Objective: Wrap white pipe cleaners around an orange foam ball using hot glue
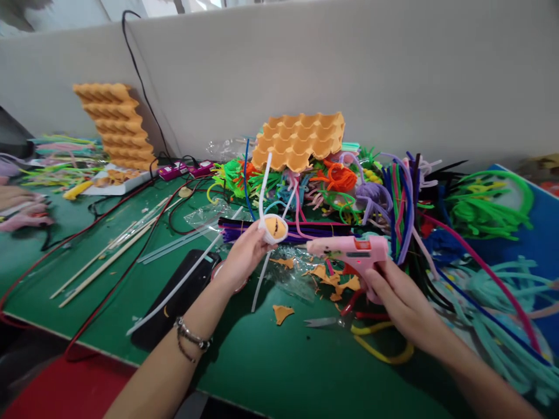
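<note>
We pinch a small white ring with an orange middle (pixel 273 227) in our left hand (pixel 244 256), fingers closed on it, just left of the pink glue gun (pixel 349 251). Our right hand (pixel 393 291) wraps the gun's handle. The gun lies sideways, its tip pointing left at the ring, close by.

Green table (pixel 271 372) — pale partition wall (pixel 349 70) behind it.

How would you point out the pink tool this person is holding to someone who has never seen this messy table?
Start at the green table and find the big pile of pipe cleaners on its right side. Just in front of it, the right hand grips a glue gun, nozzle pointing left. It is the only smooth pink plastic thing among fuzzy stems.
</note>
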Demonstrator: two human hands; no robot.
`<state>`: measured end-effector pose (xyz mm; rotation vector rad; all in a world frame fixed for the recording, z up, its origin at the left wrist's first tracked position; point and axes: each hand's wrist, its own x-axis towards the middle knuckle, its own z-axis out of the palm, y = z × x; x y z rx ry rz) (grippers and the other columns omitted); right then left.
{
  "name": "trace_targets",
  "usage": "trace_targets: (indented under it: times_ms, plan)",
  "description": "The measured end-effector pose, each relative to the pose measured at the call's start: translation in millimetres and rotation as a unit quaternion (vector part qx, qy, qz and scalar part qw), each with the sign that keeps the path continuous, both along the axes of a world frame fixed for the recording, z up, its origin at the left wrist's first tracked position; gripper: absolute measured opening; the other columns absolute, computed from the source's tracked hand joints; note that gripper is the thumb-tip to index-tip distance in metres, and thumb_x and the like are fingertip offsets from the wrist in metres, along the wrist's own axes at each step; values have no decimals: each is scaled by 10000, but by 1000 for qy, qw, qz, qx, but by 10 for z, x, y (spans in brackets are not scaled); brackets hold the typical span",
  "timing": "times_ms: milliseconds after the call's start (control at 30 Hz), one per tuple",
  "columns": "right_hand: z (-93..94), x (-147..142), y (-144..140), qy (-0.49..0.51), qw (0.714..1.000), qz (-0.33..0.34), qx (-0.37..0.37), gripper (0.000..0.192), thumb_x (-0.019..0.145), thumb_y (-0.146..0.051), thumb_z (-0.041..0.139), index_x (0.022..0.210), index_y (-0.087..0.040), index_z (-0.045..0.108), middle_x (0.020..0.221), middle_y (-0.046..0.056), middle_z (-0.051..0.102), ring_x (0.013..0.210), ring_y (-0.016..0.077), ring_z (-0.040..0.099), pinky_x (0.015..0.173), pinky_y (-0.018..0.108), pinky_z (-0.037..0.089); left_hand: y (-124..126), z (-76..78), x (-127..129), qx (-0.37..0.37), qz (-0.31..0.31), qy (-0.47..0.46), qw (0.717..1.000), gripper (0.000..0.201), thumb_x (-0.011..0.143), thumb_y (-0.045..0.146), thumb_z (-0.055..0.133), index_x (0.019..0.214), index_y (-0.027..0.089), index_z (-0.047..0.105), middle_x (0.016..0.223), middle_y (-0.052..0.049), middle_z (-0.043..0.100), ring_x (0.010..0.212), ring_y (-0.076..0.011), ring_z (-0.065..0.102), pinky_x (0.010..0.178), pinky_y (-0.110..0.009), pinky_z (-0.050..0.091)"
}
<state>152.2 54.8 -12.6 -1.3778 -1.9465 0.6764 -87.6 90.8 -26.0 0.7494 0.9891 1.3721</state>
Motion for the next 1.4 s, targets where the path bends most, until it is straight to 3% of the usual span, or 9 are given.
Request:
trace_targets:
  times_ms: [133,267,400,600,833,1000,1200,1400]
  plan:
    - [-90,55,-17,-4,995,-67,70,309,806,-487,450,868,-197,539,594,-14,531,505,141,498,452,257,408,-69,-136,16,57,-137,72,986,391,759,325,598,1124,184,599,1152,-78,630,1057,-220,568,888,-315,452]
    - [-132,42,-15,-42,984,-142,103,361,650,-555,592,587,-213,493,446,-28,492,387,127,451,363,250,345,-117,-191,14,105,-211,143,961,435,788,429,571,1179,238,577,1249,-50,575,1170,-237,495,997,-350,377]
    - [-5,-27,-31,-52,981,-159,97,460,604,-538,614,388,-244,332,309,-44,354,280,89,327,285,244,239,-150,-141,25,138,-258,218,931,466,822,472,509,1226,241,541,1303,-56,535,1219,-242,459,1047,-365,331]
    - [158,-100,-20,-52,977,-185,95,434,578,-558,583,382,-269,325,291,-28,344,253,103,313,262,261,204,-189,-85,47,134,-271,247,921,475,838,443,495,1252,210,520,1330,-76,511,1245,-243,443,1071,-368,319]
    - [93,-82,-26,-63,983,-167,48,337,572,-439,595,416,-255,359,330,-28,408,300,109,376,293,252,281,-202,-97,71,128,-267,220,929,377,816,376,555,1167,244,595,1272,-53,569,1202,-243,492,1039,-380,360]
    - [50,-74,-23,-70,981,-176,40,346,566,-386,581,388,-259,313,314,-45,320,290,82,283,290,257,209,-209,-78,71,135,-260,224,929,367,808,363,566,1154,244,603,1259,-43,580,1190,-235,500,1037,-367,359]
    - [4,-52,-28,-78,980,-175,46,213,575,-365,544,468,-246,404,385,-24,445,353,121,407,342,263,311,-223,-62,92,131,-259,232,928,364,816,372,551,1146,228,603,1256,-47,580,1193,-239,496,1043,-356,348]
    - [47,-65,-18,-80,982,-164,44,176,564,-328,530,475,-254,397,390,-16,463,367,135,427,350,272,332,-214,-85,95,164,-268,239,919,341,832,319,531,1160,250,589,1237,-34,594,1173,-219,509,1033,-345,356]
